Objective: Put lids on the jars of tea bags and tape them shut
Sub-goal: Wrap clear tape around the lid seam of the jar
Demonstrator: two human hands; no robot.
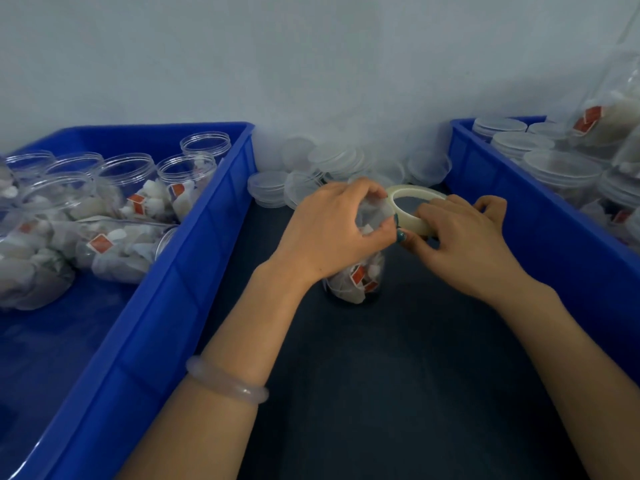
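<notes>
Left blue crate [194, 271]: clear open jars [128, 174] without lids, some upright along the far side and others lying on their sides, each stuffed with white tea bags carrying red tags.

Right blue crate [485, 174]: lidded jars [561, 168] packed close together, again holding tea bags.

Loose lids [332, 157]: a translucent heap on the dark table [415, 358] against the wall, between the two crates.

Jar of tea bags [356, 278]: stood upright on the table between the crates. The left hand [329, 230] was curled over its top from above, fingers clasped round the rim — the lid area was mostly hidden beneath them.

Tape roll [414, 226]: a pale ring pinched by the right hand [464, 237], thumb and fingers bent round its near edge. It was held just beside the jar's top, touching the left fingertips.

A pale bracelet [225, 379] sat on the left forearm.
</notes>
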